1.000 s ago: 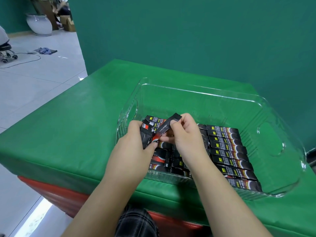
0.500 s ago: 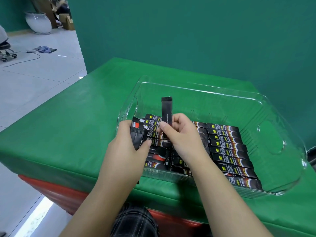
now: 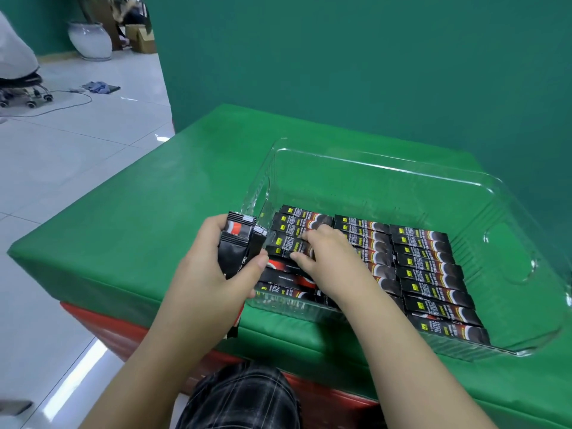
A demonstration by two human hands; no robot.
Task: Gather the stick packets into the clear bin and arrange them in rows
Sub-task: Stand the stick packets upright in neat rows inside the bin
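Sitting on the green table (image 3: 130, 230), the clear bin (image 3: 387, 168) holds rows of stick packets (image 3: 430, 274) along its near side. Left hand (image 3: 213, 274) clenches a spare bundle (image 3: 236, 243) just outside; right hand (image 3: 328, 258) pinches one packet (image 3: 284, 244) flat inside.

Black/red packets (image 3: 428, 264), clear bin (image 3: 387, 168), green tbl (image 3: 154, 218)

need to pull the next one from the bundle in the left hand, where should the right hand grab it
Take the top end of the outermost packet in the bundle, coming from above with the right hand. The packets stand nearly upright in the left hand, their crimped ends fanned clear above the fingers, while the lower halves are wrapped by the grip.
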